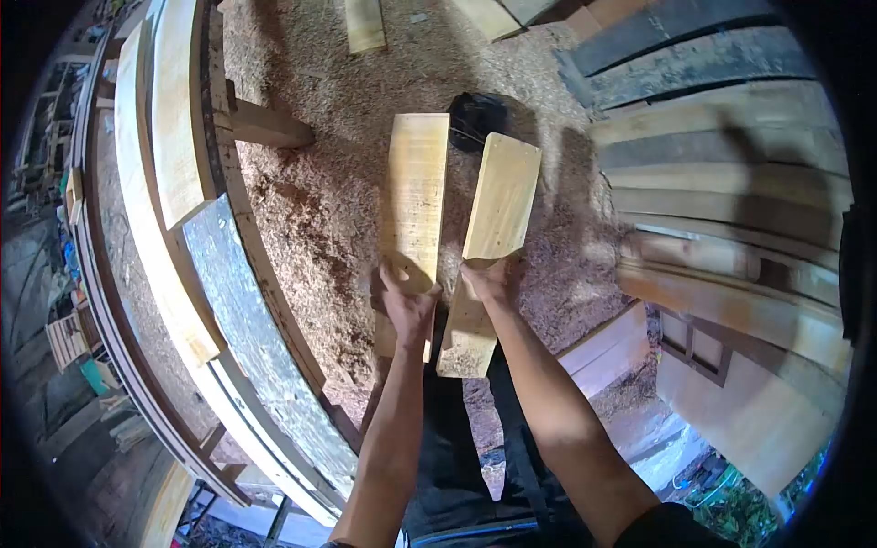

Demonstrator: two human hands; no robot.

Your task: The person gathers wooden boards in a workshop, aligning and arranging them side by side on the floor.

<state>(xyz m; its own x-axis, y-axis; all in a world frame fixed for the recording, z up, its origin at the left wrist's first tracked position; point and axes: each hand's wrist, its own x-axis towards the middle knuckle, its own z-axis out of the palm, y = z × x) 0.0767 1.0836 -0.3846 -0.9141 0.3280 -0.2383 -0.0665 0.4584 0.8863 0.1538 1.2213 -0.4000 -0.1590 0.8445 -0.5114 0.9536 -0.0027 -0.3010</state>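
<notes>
Two short wooden boards are held up side by side in front of my legs, a narrow gap between them. My left hand point(407, 306) grips the left board point(416, 187) near its lower part, fingers wrapped over the left edge. Around the lower middle of the right board point(502, 192), my right hand point(493, 279) is closed, with the thumb side toward the gap. The right board leans with its top to the right, while the left one stands nearly straight. Parts of both boards are covered by my hands.
Wood shavings point(311, 210) cover the ground. On the left, long planks point(174, 119) and a paint-worn grey board point(265, 338) lie along a rail. Stacked planks point(722, 173) fill the right side. A black object point(479, 119) sits behind the boards. A loose offcut point(364, 23) lies ahead.
</notes>
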